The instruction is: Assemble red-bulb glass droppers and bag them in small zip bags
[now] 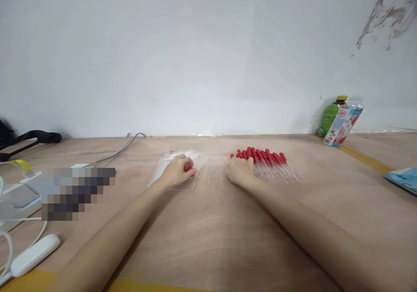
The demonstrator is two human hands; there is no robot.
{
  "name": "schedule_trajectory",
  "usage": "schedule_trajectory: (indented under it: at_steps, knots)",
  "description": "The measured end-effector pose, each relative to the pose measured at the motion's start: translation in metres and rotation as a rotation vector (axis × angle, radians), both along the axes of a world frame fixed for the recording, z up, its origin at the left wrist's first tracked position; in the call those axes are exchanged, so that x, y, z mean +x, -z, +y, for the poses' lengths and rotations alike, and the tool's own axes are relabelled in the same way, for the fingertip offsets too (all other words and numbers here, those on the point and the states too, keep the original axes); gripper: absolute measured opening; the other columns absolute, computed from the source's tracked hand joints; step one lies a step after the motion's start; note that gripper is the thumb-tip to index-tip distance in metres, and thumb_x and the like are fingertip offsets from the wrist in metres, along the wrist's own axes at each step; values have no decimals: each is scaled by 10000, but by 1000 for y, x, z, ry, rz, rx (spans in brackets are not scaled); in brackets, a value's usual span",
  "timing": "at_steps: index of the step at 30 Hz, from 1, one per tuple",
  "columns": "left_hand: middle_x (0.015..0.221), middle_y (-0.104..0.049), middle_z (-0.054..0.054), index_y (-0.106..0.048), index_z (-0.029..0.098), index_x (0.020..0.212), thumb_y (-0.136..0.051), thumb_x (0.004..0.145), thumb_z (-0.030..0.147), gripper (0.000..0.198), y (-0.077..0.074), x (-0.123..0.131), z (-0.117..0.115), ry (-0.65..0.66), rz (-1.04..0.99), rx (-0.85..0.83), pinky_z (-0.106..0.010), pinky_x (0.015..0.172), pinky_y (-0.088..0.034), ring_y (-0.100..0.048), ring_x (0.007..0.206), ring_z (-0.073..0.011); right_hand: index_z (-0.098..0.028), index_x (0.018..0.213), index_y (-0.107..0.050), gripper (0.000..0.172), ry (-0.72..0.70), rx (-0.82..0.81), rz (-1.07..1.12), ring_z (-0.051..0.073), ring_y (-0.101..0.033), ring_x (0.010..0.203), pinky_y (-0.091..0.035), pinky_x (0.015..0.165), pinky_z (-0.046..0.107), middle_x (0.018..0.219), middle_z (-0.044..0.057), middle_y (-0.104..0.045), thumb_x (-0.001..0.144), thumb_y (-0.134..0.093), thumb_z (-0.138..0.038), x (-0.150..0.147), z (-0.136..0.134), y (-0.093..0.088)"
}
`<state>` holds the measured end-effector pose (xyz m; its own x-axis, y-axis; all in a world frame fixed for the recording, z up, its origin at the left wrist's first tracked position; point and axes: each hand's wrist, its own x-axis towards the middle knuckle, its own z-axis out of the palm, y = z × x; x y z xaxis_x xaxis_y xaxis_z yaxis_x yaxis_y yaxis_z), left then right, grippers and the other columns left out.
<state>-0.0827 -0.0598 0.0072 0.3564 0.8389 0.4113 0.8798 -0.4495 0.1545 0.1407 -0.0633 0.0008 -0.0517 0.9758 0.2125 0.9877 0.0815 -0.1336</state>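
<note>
My left hand (179,170) is closed around a red rubber bulb (188,167), which shows between thumb and fingers, above a stack of clear plastic bags (159,168). My right hand (240,170) is curled down at the left end of a row of red-bulbed droppers (260,155); what its fingers hold, if anything, is hidden. Those droppers lie side by side, bulbs toward the wall and thin clear stems toward me. Between my hands several thin clear tubes (210,170) are spread on the wooden table (195,240).
Two drink bottles (340,120) lean against the wall at the back right. A blue packet (404,180) sits at the right edge. On the left are a white power strip (19,201), cables (112,155), a white plug-like piece (35,255) and a black strap-like object (39,136).
</note>
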Motion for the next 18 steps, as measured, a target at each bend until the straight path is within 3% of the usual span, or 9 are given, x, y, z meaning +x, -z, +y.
schedule_trajectory:
  at_steps: [3, 7, 13, 18]
  knots:
    - [684, -558, -21, -614, 180, 713, -584, 685, 344, 169, -3, -1, 0, 69, 47, -89, -248, 601, -386, -525, 658, -156, -107, 852, -568, 295, -44, 163, -24, 240, -541, 810, -211, 750, 376, 859, 148, -619, 821, -333, -282, 15, -16, 3]
    - [695, -582, -34, -640, 194, 711, -566, 708, 297, 126, -3, 3, -2, 56, 103, -112, -256, 615, -400, -548, 683, -173, -134, 755, -531, 259, -155, 363, -86, 204, -529, 704, -214, 687, 334, 731, 84, -613, 837, -327, -271, 44, -35, 16]
    - [754, -576, -72, -590, 165, 639, -416, 806, 240, 252, -2, 13, -9, -63, 164, -65, -288, 649, -400, -556, 684, -187, -157, 712, -488, 243, -201, 482, -79, 176, -519, 642, -225, 683, 323, 658, 59, -598, 857, -328, -271, 70, -48, 33]
    - [791, -580, -66, -546, 166, 757, -340, 861, 259, 249, -2, 15, -9, -130, 97, 23, -281, 623, -388, -554, 710, -190, -161, 729, -490, 215, -244, 482, 27, 167, -534, 658, -253, 717, 331, 677, 40, -606, 858, -355, -268, 72, -48, 31]
